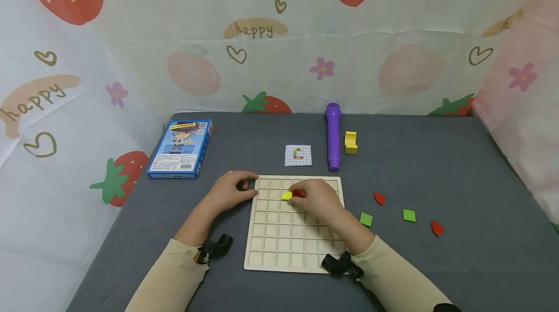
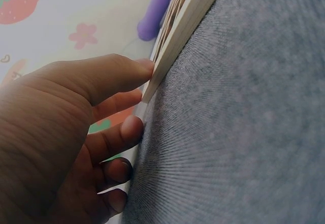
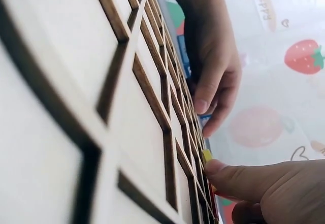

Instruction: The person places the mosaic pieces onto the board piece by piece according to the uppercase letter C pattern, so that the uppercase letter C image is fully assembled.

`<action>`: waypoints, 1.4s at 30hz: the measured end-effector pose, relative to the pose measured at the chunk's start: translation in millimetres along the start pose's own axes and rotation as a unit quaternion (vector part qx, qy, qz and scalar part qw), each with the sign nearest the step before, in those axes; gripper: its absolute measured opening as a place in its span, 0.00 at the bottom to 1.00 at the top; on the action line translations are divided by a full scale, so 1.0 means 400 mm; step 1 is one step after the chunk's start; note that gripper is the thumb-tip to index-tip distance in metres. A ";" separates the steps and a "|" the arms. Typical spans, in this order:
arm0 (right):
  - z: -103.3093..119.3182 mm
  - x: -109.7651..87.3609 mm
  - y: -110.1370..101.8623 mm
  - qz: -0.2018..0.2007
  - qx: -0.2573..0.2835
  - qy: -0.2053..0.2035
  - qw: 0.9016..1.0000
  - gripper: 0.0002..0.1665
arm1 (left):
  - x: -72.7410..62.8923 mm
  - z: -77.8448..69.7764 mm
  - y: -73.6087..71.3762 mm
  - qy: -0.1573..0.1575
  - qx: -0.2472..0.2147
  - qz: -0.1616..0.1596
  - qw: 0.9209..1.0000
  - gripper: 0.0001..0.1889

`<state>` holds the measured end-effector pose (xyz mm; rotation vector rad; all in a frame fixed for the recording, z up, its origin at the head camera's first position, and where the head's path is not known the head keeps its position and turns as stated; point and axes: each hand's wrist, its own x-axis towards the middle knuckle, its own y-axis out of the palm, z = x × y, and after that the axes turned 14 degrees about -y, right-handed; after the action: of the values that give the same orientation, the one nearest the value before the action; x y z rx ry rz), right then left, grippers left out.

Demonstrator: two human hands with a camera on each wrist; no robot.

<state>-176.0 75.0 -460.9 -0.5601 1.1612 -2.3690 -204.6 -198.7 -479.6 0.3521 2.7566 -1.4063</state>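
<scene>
A wooden grid board [image 1: 266, 257] lies on the table in front of me. At its upper left edge, the thumb and index finger of my left hand [image 1: 228, 190] touch the rim; in the left wrist view the other fingers [image 2: 114, 170] hang loosely bent. Over the upper part of the board, my right hand [image 1: 319, 199] pinches a small red piece [image 1: 298, 193], mostly hidden by the fingers. Just left of it, a yellow piece [image 1: 286, 196] sits on the grid. The right wrist view shows that yellow piece [image 3: 207, 155] by the right thumb tip.
Green squares [image 1: 409, 215] [image 1: 366, 219] and red quarter-round pieces [image 1: 379, 199] [image 1: 437, 228] lie right of the board. Behind it are a pattern card [image 1: 298, 156], a purple stick-shaped object [image 1: 333, 137] and a yellow block [image 1: 351, 142]. A blue box [image 1: 180, 149] lies at back left.
</scene>
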 end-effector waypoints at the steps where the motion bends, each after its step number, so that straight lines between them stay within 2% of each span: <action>1: 0.001 -0.001 0.000 0.000 0.000 -0.002 1.000 0.16 | 0.000 0.000 0.000 0.000 0.000 -0.001 1.000 0.20; 5: 0.003 -0.002 0.000 -0.006 -0.009 -0.012 1.000 0.15 | -0.001 0.000 0.000 0.001 -0.002 -0.003 1.000 0.20; 12: 0.001 -0.005 0.010 -0.026 -0.025 -0.027 0.999 0.04 | 0.001 -0.001 0.001 0.000 -0.002 -0.001 1.000 0.20; 22: -0.006 -0.012 0.019 -0.038 -0.079 -0.050 0.995 0.05 | -0.002 -0.003 0.002 0.001 -0.003 -0.003 1.000 0.20; 27: -0.004 -0.014 0.015 -0.026 -0.072 -0.055 0.996 0.07 | -0.003 -0.001 0.002 0.001 -0.001 -0.003 1.000 0.20; 31: 0.004 -0.015 0.001 -0.013 -0.058 -0.055 0.997 0.10 | -0.004 0.000 0.003 0.000 -0.001 -0.002 1.000 0.20; 42: 0.014 -0.038 -0.092 -0.038 -0.044 -0.043 0.997 0.13 | -0.002 -0.002 0.007 0.007 0.004 -0.013 1.000 0.20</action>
<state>-168.1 100.3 -430.6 -0.7410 1.2300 -2.3411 -203.1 -196.5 -481.2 0.3279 2.7777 -1.4251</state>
